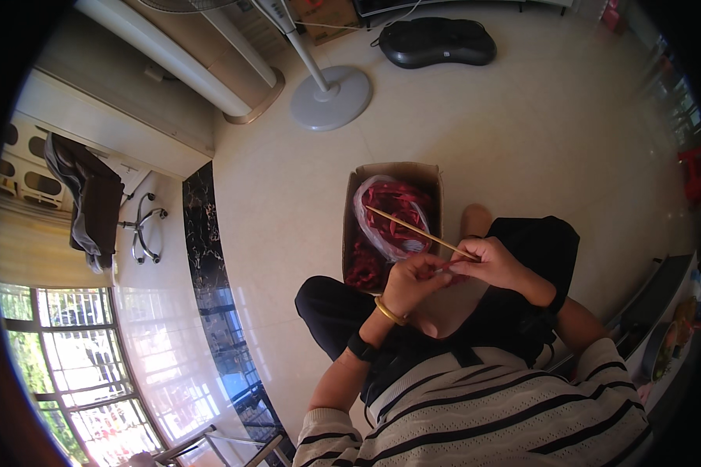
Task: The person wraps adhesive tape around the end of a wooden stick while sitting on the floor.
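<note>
My left hand (412, 284), with a gold-coloured bangle at the wrist, pinches a small piece of red material between thumb and fingers. Close beside it, my right hand (490, 264) grips a thin wooden stick (409, 226) with a pointed tip and also touches the red material (458, 273). The stick slants up and left over a cardboard box (394, 169). Inside the box lie a clear plastic bag (369, 225) of red strips (392, 192) and a dark red fluffy bundle (363, 269). My fingers partly hide the held red piece.
The box stands on the tiled floor between my bent legs and a pedestal fan's round base (331, 97). Farther off lies a black oval device (438, 42). A wheeled chair (99, 204) is at the left, and a low shelf (654, 303) with objects is at the right.
</note>
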Demonstrator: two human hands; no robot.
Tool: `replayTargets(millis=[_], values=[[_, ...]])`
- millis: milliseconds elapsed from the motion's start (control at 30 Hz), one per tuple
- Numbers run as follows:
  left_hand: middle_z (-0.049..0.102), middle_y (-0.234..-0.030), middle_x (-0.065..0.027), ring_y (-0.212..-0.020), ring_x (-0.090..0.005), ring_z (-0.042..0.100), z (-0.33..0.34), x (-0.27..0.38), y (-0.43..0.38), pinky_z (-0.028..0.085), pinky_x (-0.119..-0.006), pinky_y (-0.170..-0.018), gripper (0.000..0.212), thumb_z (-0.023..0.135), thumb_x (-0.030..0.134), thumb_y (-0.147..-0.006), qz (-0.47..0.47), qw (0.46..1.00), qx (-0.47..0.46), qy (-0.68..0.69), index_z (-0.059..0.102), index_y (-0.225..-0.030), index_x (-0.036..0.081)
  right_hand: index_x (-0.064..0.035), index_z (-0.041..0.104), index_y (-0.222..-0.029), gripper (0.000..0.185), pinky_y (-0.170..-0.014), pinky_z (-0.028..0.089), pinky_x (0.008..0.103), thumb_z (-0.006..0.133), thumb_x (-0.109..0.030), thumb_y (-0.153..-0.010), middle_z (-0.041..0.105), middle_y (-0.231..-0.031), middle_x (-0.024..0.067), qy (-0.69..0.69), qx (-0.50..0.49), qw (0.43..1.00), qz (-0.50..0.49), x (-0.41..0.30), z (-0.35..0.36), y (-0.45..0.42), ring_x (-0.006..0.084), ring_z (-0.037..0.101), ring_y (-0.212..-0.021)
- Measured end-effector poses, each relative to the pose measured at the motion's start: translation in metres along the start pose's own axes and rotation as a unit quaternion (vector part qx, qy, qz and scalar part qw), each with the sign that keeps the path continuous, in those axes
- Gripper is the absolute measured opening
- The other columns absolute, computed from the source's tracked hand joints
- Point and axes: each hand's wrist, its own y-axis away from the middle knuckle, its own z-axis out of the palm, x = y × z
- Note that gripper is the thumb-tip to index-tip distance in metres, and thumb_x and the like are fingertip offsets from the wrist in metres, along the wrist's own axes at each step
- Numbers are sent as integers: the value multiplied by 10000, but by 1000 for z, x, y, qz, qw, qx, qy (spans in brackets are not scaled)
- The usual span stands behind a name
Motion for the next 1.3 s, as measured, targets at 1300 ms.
replayTargets(millis=[1300], values=[[615,-803,-36,-637,-61,520,-18,6,11,430,-170,-601,321,559,15,-823,-132,973,-39,188,477,-1133,31,-3,549,-690,102,-513,390,202,608,-55,-755,552,-594,-2,63,26,997,-45,-16,-1,7,29,470,-565]])
